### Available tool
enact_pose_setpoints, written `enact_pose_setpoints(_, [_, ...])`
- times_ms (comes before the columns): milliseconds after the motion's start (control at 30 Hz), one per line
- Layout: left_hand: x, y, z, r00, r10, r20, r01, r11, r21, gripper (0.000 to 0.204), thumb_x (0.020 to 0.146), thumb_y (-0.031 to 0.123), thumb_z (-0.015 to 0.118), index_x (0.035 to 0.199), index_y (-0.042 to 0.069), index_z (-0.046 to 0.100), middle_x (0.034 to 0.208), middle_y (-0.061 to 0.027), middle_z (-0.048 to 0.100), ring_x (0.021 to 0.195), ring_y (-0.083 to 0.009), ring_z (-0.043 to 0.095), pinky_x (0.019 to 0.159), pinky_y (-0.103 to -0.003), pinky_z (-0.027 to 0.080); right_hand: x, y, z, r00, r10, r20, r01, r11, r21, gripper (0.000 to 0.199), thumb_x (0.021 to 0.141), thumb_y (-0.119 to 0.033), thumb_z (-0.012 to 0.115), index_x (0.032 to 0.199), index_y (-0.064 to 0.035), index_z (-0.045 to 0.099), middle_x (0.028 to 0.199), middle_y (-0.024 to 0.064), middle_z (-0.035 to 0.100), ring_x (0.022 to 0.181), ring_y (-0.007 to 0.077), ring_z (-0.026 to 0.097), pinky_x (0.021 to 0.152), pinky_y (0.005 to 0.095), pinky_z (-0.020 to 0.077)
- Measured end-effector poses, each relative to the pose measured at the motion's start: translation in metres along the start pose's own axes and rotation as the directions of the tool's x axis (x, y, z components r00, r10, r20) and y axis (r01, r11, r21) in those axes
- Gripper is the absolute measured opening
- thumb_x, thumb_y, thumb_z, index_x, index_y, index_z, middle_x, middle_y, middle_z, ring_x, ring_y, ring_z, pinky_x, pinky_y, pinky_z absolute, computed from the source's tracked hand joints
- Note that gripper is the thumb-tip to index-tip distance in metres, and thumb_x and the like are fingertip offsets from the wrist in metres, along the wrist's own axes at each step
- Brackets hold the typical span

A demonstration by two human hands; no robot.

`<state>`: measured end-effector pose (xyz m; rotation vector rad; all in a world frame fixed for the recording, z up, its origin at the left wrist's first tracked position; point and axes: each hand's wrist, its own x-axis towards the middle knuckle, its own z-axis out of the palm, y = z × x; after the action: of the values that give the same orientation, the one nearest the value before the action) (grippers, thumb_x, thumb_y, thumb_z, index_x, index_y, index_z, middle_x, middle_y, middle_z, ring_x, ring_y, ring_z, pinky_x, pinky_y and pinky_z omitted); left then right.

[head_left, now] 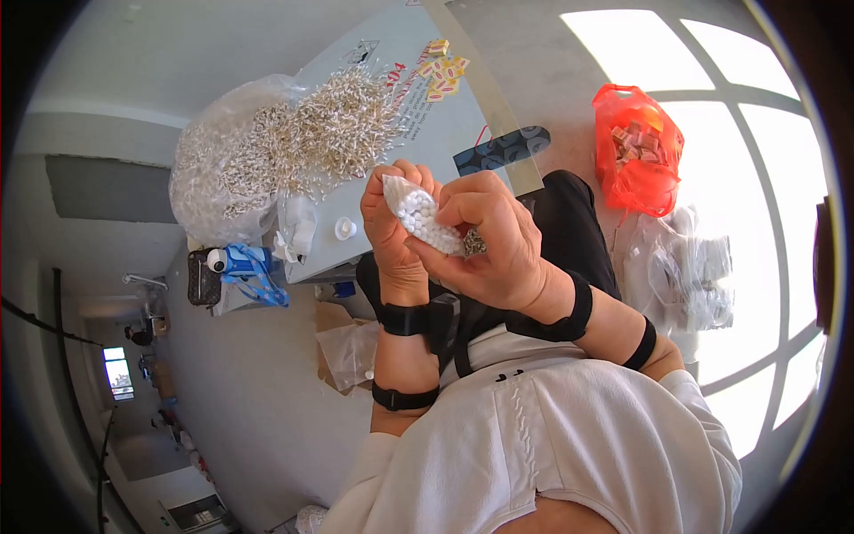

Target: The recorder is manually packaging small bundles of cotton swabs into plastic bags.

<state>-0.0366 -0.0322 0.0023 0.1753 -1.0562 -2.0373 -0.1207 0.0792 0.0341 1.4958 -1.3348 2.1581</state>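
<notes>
Between my two hands is a small clear bag packed with cotton swabs (425, 221), their white tips facing up. My left hand (391, 236) is closed around the bag's left side. From the other side, my right hand (494, 236) grips it, thumb below and bent fingers at the opening. Part of the bag is hidden behind the right fingers. Beyond my hands, a large heap of loose cotton swabs (342, 125) lies on the table (445, 133). Beside the heap, a big clear plastic bag (200, 178) holds more swabs.
Small yellow boxes (445, 76) lie at the table's far end. A white round lid (345, 229), a blue bottle (240, 260) and a black case (204, 278) are near its left edge. An orange-red bag (614, 173) and clear plastic bags (680, 271) stand on the floor at right.
</notes>
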Motion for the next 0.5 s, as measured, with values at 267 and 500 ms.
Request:
enact_pose_setpoints(267, [-0.0008,-0.0047,-0.0023,1.000,-0.013,-0.011,0.013,0.999,-0.030,0.020,0.080,0.018,0.070,0.087,0.008,0.054,0.078,-0.0020,0.049,0.066,-0.0123,0.041,0.058,-0.026,0.037,-0.0032,0.0039,-0.0003,0.999,-0.035,0.011,0.035,0.999,-0.017,0.045,0.062,-0.010,0.086,0.089,-0.0047,0.051,0.085,0.0116,0.058,0.070,0.0208,0.061,0.055,0.0271,0.0486])
enact_pose_setpoints(500, [-0.0027,-0.0092,-0.0063,1.000,0.004,-0.016,-0.005,0.995,-0.097,0.020,0.081,0.019,0.069,0.087,0.008,0.054,0.080,-0.0020,0.048,0.067,-0.0128,0.041,0.057,-0.026,0.039,-0.0026,0.0036,0.0002,0.996,-0.092,0.010,0.092,0.994,-0.055,0.046,0.060,-0.010,0.086,0.089,-0.0049,0.051,0.086,0.0117,0.058,0.070,0.0211,0.062,0.053,0.0271,0.0487])
